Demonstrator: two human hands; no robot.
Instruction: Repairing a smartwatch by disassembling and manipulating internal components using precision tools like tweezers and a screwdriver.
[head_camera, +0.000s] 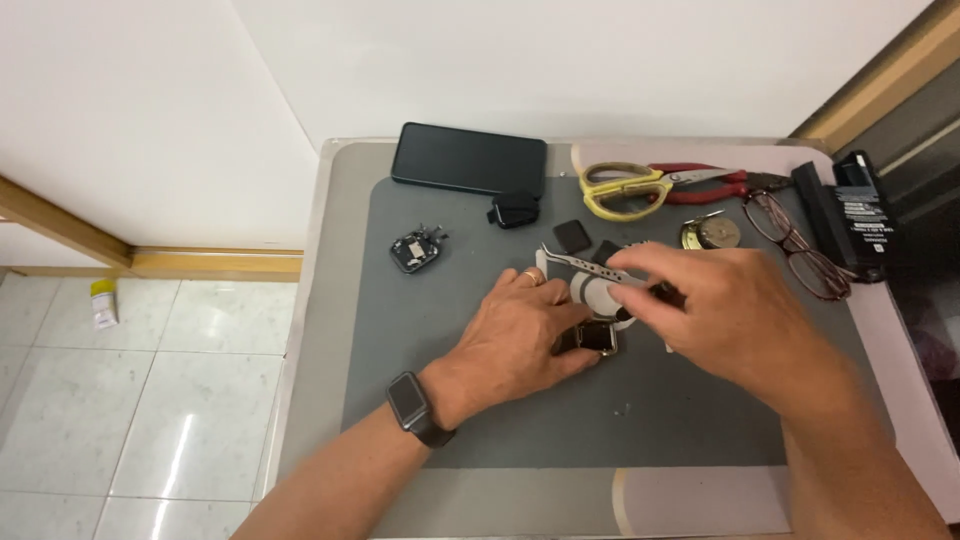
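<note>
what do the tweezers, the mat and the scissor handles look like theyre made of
Tweezers, held in the right hand: bare metal, probably steel, going by the silvery sheen. Mat: likely rubber or silicone; matte dark grey, flat, no glare. Scissor handles: yellow plastic by the look, smooth with a slight gloss.

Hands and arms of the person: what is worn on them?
Both forearms are bare, no sleeves or gloves. The left hand has a gold ring on one finger and a dark square smartwatch at the wrist. The right hand shows nothing worn.
</note>
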